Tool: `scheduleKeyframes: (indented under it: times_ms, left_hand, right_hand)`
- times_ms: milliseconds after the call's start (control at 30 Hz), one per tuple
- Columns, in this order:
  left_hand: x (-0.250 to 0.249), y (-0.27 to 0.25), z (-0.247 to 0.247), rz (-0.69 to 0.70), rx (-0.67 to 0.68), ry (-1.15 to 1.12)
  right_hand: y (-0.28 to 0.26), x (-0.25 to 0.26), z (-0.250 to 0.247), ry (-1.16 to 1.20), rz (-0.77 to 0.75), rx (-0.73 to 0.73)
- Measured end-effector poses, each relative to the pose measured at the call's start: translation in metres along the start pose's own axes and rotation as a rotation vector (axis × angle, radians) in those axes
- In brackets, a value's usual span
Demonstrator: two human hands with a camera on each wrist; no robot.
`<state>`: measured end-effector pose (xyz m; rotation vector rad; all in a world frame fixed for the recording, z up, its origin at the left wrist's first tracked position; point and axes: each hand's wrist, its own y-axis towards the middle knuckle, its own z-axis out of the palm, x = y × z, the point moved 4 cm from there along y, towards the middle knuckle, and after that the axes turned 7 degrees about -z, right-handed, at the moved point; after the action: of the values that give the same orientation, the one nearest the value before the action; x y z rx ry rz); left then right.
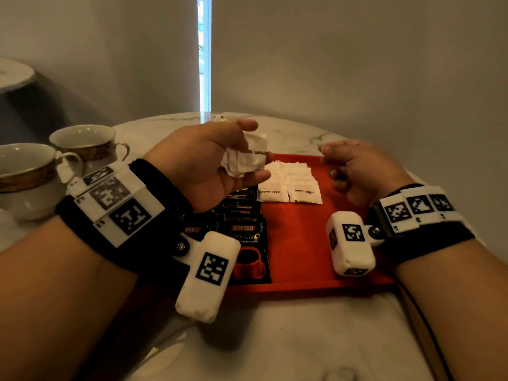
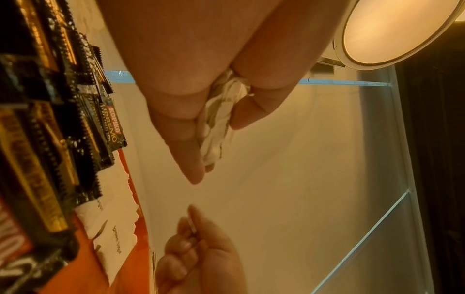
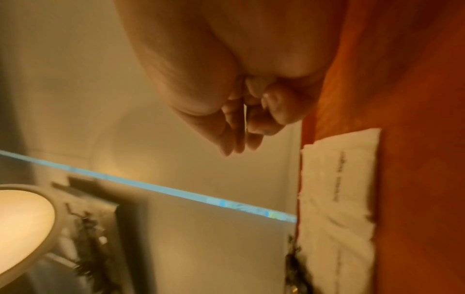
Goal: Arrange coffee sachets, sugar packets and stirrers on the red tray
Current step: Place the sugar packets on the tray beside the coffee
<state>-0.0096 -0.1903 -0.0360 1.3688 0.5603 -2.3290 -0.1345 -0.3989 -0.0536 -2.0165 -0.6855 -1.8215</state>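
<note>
- Red tray (image 1: 299, 243) sits on the pale marbled surface (image 1: 288, 334), long side toward the person
- Black coffee sachets (image 1: 248, 237) lie overlapped in rows on the tray's left part; nearest one reads "KOPIKO", with a red cup printed on it; the left wrist view shows the same black stack (image 2: 50, 139) with serrated edges
- White sugar packets on tray (image 1: 291, 182) lie in two overlapping rows at the far middle, just right of the coffee; the two nearest read "brown sugar"; in the right wrist view these packets (image 3: 337, 189) lie against the tray's far edge
- Right part of the tray shows bare red
- No stirrers made out in any view
- Left hand (image 1: 203, 163) is raised above the tray's far left corner, thumb and fingers curled round a bunch of white sugar packets (image 1: 244, 158); print on one faces the camera upside down; the left wrist view shows the bunch (image 2: 219, 117) squeezed between thumb and fingers
- Right hand (image 1: 354, 171) hovers over the tray's far right area, fingers curled in toward the palm, thumb extended toward the left hand; nothing visibly held; the right wrist view confirms fingers (image 3: 254, 119) folded in, though blurred
- The two hands are near each other but apart
- Two white teacups (image 1: 57, 166) with gold-patterned rims stand on the surface left of the tray
- Both wrists carry black bands with white marker blocks
- Grey curtain behind, with a narrow bright gap
</note>
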Motion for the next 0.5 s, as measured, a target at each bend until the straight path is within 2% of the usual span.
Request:
scheduleKeyframes:
  times_ms: [133, 267, 367, 500]
  left_hand:
    - [0.001, -0.001, 0.001, 0.008, 0.045, 0.038]
    - [0.001, 0.000, 0.001, 0.024, 0.023, 0.061]
    - [-0.001, -0.001, 0.000, 0.044, -0.007, 0.050]
    - [-0.002, -0.002, 0.000, 0.047, -0.028, 0.040]
  right_hand:
    - [-0.023, 0.025, 0.019, 0.150, -0.104, 0.205]
    - [-0.045, 0.032, 0.039, 0.193, -0.127, 0.390]
    - [-0.052, 0.032, 0.047, 0.195, -0.134, 0.466]
    - [-0.057, 0.031, 0.054, 0.178, -0.152, 0.490]
